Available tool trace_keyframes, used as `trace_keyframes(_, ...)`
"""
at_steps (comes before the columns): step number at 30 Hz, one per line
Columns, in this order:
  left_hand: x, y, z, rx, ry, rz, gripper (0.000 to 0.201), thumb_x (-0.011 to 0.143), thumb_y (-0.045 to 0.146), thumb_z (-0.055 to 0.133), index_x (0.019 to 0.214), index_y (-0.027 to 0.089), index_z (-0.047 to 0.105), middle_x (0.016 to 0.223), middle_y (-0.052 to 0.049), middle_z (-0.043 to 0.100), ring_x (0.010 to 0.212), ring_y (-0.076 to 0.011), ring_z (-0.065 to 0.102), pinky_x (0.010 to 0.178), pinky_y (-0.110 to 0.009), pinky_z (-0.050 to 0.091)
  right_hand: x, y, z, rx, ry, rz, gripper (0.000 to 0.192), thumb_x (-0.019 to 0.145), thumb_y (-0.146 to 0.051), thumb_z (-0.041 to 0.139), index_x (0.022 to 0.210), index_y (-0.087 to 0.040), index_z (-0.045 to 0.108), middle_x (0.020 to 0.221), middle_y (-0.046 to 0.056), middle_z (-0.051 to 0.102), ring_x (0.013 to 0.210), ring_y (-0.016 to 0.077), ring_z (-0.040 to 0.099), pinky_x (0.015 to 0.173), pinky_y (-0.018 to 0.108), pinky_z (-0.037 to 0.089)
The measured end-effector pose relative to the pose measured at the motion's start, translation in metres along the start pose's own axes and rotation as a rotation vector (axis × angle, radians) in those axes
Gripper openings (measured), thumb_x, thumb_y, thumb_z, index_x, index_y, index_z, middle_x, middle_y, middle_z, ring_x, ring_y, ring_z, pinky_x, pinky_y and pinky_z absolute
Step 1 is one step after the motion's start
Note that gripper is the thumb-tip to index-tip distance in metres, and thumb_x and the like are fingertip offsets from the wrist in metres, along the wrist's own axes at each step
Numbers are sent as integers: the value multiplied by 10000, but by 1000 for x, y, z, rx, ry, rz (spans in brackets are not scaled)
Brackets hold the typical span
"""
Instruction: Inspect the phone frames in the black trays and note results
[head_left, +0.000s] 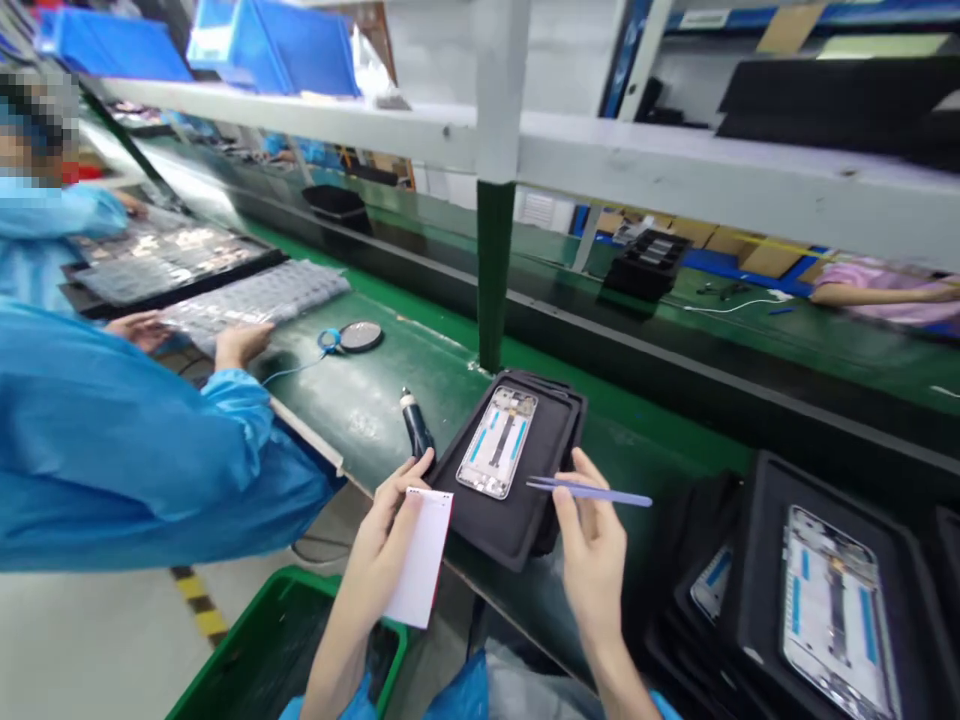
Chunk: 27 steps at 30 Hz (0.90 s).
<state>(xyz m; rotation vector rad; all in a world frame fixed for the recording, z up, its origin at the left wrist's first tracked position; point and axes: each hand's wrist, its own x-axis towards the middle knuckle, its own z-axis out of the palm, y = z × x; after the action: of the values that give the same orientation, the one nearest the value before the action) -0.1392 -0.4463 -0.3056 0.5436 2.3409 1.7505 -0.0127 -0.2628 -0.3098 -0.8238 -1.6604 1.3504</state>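
Note:
My left hand [394, 520] holds a white sheet of backing paper [420, 555] with a red edge, thumb touching the near left rim of a black tray [551, 430]. A phone frame [499, 442] with blue strips lies in that tray on the green bench. My right hand [592, 550] grips blue tweezers [592, 492], tips pointing left just over the tray's right side. A small black tool [415, 425] lies on the bench left of the tray.
Stacked black trays [757, 560] with more phone frames [832, 605] sit at right. A co-worker in a blue coat [127, 450] at left handles clear blister sheets [255, 295]. A green bin [247, 650] stands below. A white post [495, 250] rises behind the tray.

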Motion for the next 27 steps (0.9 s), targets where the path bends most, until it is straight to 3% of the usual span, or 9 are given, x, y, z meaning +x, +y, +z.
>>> trace_keyframes(2,13,2,1,-93,-87,-122,728,856,976,666,902,253,737,1601,-189,723,1142,-385,812,889,-464,676,-7,8,2,8,-7,75,546,976,-755,730,1061,-225,829,1665,217,652,1525,435,644,1272,665,506)
trace_keyframes(4,20,6,4,-130,-126,-167,768,782,1009,705,909,252,750,1535,-193,768,1077,-387,831,875,-475,689,-11,13,6,29,-9,105,569,964,-782,723,1069,-234,833,1703,205,622,1566,437,603,1291,649,483)
trace_keyframes(8,15,12,5,-119,-76,-81,737,792,990,716,895,263,782,1352,-178,860,1364,-444,749,1071,-516,651,-11,14,14,91,14,123,563,955,-780,731,1080,-241,833,1686,190,645,1573,419,597,1310,609,467)
trace_keyframes(11,4,13,7,-84,-99,-63,676,864,920,715,933,251,791,1449,-168,822,1168,-400,818,831,-415,684,-9,10,16,133,21,124,547,956,-758,738,1092,-235,827,1647,193,677,1560,406,609,1319,596,460)
trace_keyframes(13,0,12,9,-70,-73,-82,645,905,880,706,982,244,783,1548,-157,768,927,-310,824,614,-318,604,-10,8,16,150,16,123,540,967,-744,728,1100,-230,825,1617,199,698,1554,401,616,1320,595,458)
trace_keyframes(15,0,9,13,-68,-6,-93,664,887,893,707,977,238,762,1593,-160,736,789,-252,778,520,-282,525,-13,6,15,145,6,111,524,983,-732,715,1093,-232,827,1616,198,698,1576,402,595,1319,594,457)
trace_keyframes(21,11,-3,26,-36,-4,-166,829,735,1010,700,978,221,780,1168,-131,882,629,-217,669,465,-270,459,-30,7,8,71,-50,86,444,1009,-686,715,1075,-266,846,1648,161,682,1633,403,537,1299,588,480)
trace_keyframes(24,13,-3,27,-6,42,-135,834,754,1002,686,1001,214,799,1153,-118,871,651,-214,653,462,-265,423,-28,6,6,66,-88,81,450,1006,-693,712,1077,-270,848,1612,148,712,1638,399,533,1332,596,448)
trace_keyframes(27,10,-2,18,22,47,-126,783,784,964,700,1028,228,804,1162,-106,865,745,-262,722,525,-294,512,-21,1,8,135,-61,80,468,1020,-693,694,1098,-256,840,1559,152,749,1562,380,619,1321,566,475)
